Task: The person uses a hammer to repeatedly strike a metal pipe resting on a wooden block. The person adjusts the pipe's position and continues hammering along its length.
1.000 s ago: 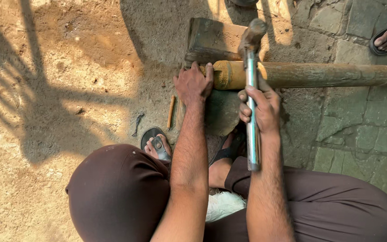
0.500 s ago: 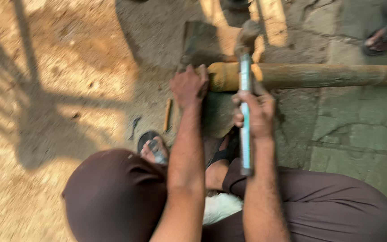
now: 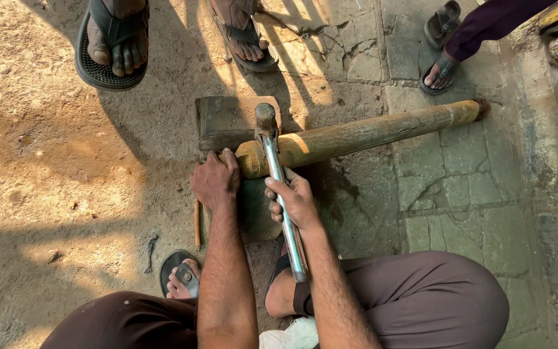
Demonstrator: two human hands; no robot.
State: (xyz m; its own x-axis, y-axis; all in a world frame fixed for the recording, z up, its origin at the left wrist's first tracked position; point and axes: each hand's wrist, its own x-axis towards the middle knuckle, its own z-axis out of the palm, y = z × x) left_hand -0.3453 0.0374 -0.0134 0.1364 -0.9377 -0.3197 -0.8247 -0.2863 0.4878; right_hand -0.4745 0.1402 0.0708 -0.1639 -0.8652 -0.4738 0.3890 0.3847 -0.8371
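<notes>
Gripping a metal hammer point(image 3: 278, 174), the right hand point(image 3: 297, 201) hovers over the wooden pole point(image 3: 363, 134) — left hand point(image 3: 216, 181) clasps its end on a block point(image 3: 224, 121).

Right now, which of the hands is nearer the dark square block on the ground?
Left. The left hand rests just below the dark square block, at the pipe's end; the right hand grips the metal hammer handle, farther back.

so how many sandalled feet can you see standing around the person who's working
3. One foot in a black sandal at top left, a second foot beside it, and a third foot at top right near an empty sandal. Others may be out of frame.
</notes>
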